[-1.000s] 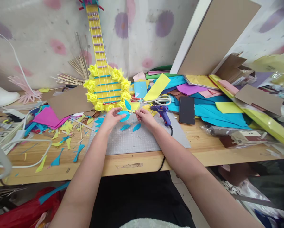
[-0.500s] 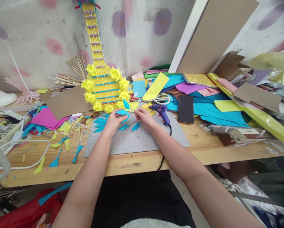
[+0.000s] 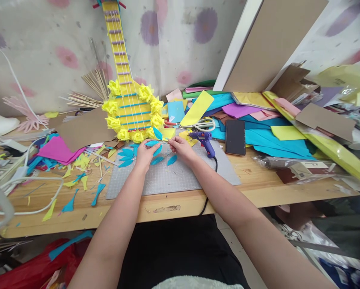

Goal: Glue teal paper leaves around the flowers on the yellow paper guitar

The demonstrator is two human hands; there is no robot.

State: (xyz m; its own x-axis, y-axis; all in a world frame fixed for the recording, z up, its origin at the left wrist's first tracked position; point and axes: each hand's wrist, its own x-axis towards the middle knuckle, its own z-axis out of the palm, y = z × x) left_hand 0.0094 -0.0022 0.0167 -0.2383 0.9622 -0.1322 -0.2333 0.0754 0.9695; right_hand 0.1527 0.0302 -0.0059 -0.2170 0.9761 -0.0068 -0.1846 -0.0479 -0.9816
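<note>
Over the grey cutting mat (image 3: pixel 155 185), my left hand (image 3: pixel 146 153) pinches a sprig of blue leaves (image 3: pixel 157 133), one leaf lying along its fingers. My right hand (image 3: pixel 180 147) is closed at the sprig's thin right end, fingertips pinched on the stem. Loose blue leaves (image 3: pixel 171 160) lie on the mat below and between the hands, with a cluster of more blue leaves (image 3: pixel 125 156) left of my left hand. A purple glue gun (image 3: pixel 206 141) rests just right of my right hand. Behind the hands stands a yellow guitar model (image 3: pixel 134 112) edged with yellow flowers.
Scissors (image 3: pixel 208 124) and a black phone (image 3: pixel 235 137) lie to the right, before stacked coloured sheets (image 3: pixel 267 140). Blue and yellow scraps (image 3: pixel 98 194) and white cables (image 3: pixel 26 179) spread over the left side. A brown board (image 3: pixel 276 44) leans at the back right.
Both hands stay almost in place, holding the sprig. My left hand has shifted very slightly, and the view has moved a little.
</note>
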